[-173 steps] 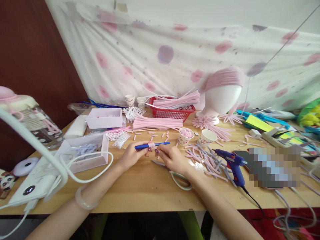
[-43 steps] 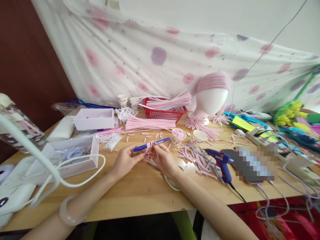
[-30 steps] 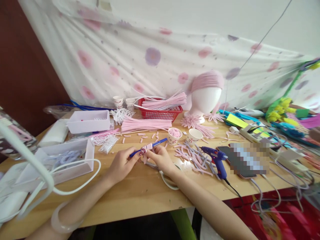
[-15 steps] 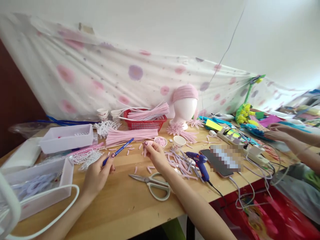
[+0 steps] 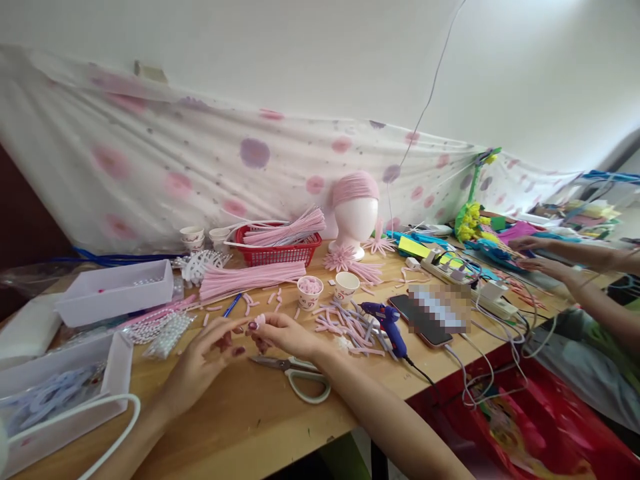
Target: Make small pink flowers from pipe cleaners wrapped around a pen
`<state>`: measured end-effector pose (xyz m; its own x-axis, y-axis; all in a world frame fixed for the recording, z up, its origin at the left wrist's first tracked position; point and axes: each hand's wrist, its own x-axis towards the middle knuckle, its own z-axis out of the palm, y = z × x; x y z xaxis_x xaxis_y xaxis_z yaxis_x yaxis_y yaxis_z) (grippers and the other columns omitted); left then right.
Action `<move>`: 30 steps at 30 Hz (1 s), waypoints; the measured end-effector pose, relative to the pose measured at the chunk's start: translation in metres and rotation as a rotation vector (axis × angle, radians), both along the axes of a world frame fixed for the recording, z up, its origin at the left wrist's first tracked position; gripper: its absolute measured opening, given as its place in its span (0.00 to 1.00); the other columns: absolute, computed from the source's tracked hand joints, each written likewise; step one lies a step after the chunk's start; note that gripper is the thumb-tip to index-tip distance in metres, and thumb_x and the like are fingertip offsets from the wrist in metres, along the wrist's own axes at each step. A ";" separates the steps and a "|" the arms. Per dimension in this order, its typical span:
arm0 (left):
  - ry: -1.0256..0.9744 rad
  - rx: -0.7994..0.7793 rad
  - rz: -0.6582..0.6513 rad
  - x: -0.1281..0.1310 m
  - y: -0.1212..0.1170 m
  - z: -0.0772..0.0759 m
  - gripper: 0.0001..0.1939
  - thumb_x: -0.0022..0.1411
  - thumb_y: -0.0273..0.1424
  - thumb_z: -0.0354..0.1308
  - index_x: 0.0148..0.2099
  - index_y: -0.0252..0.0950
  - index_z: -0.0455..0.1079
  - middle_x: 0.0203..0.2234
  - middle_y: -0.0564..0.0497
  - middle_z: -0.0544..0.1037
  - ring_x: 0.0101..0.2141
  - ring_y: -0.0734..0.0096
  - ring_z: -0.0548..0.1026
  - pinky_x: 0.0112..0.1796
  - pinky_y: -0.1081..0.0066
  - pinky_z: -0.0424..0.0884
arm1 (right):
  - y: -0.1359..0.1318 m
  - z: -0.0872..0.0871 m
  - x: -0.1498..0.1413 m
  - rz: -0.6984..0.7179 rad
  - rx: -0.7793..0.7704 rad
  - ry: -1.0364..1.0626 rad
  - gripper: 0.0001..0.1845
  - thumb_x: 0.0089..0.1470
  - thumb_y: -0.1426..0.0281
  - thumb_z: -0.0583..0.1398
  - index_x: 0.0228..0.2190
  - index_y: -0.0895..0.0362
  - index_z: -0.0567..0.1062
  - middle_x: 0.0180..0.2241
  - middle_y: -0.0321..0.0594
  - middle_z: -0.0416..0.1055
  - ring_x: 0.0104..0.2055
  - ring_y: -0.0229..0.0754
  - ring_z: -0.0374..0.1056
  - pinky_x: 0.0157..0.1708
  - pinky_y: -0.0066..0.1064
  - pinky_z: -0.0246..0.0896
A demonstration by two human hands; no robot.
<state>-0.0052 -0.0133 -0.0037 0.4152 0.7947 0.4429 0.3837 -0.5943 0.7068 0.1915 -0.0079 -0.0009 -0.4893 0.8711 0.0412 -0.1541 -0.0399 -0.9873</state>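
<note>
My right hand pinches a small pink pipe-cleaner coil just above the wooden table. My left hand is curled beside it, its fingertips meeting the same coil from the left. The blue pen lies on the table just beyond my left hand, no hand on it. Scissors with pale handles lie under my right wrist. Short pink pipe-cleaner pieces are scattered beyond my hands.
Two paper cups, a blue glue gun with its cord, a phone, a red basket, a foam head and white trays crowd the table. Another person's hands work at the right.
The view has swung right. My left hand has laid the blue pen on the table and come over to the pink coil that my right hand slid off the pen.
</note>
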 end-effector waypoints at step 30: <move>-0.077 -0.552 -0.299 0.005 -0.004 0.005 0.11 0.54 0.37 0.62 0.33 0.36 0.79 0.27 0.49 0.81 0.32 0.60 0.76 0.36 0.67 0.72 | -0.016 0.005 0.003 0.357 -0.118 -0.288 0.21 0.61 0.52 0.53 0.31 0.59 0.68 0.21 0.29 0.61 0.19 0.29 0.57 0.18 0.22 0.50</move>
<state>0.0000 -0.0168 0.0013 0.6381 0.7690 0.0383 0.1929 -0.2078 0.9590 0.1944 -0.0242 0.0045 -0.7360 0.6368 -0.2298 0.1694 -0.1554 -0.9732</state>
